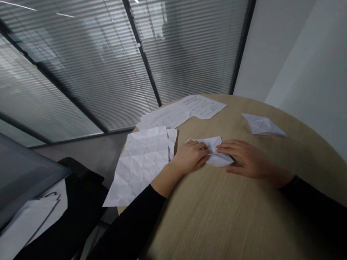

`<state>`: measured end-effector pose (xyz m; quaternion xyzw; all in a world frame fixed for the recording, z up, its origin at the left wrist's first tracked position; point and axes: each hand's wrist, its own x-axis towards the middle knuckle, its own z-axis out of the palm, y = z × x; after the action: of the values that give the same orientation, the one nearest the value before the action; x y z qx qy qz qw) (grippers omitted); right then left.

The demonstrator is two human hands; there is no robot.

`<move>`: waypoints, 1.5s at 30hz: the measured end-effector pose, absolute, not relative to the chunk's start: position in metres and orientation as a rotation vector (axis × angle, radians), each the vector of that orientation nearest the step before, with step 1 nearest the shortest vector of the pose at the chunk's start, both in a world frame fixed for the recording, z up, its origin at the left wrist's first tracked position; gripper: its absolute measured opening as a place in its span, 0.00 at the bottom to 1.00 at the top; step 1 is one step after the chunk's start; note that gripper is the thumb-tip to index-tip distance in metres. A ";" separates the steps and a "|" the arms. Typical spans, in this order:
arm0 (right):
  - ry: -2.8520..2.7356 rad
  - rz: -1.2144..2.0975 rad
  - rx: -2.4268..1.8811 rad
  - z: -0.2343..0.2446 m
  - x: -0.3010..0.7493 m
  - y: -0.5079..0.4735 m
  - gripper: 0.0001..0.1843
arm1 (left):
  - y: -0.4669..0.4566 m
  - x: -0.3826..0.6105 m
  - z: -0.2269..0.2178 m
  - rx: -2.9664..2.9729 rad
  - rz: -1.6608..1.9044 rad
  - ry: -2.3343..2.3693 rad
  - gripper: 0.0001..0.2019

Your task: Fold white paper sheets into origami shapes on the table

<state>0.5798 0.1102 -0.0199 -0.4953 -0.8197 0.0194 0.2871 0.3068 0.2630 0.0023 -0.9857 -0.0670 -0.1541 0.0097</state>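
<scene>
On the table (230, 222), left hand (191, 157) and right hand (249, 157) grasp folded paper (214, 143), longest sideways.

Light is dim, 3 streaks (16, 5) glaring on glass (115, 62).

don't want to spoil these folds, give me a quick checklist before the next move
1. Left hand on the folded paper: ok
2. Right hand at its right side: ok
3. All its creases visible: not ok, hands partly cover them
4. Other folded piece apart from both hands: ok, farther right on the table
5. Creased sheet free of the left arm: cannot tell, they overlap in view
</scene>
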 end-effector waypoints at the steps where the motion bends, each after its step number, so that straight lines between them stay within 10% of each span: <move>1: -2.180 0.042 -1.336 -0.020 0.579 0.110 0.29 | 0.263 0.307 0.002 -3.076 -0.481 -0.209 0.16; 45: -2.026 -0.049 -1.563 -0.026 0.615 0.115 0.17 | 0.276 0.299 -0.004 -3.337 -0.766 -0.595 0.13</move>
<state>0.6152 0.1149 -0.0256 -0.5850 -0.7584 -0.0185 0.2868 0.2994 0.2758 -0.0039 -0.9469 -0.1687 -0.2175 -0.1660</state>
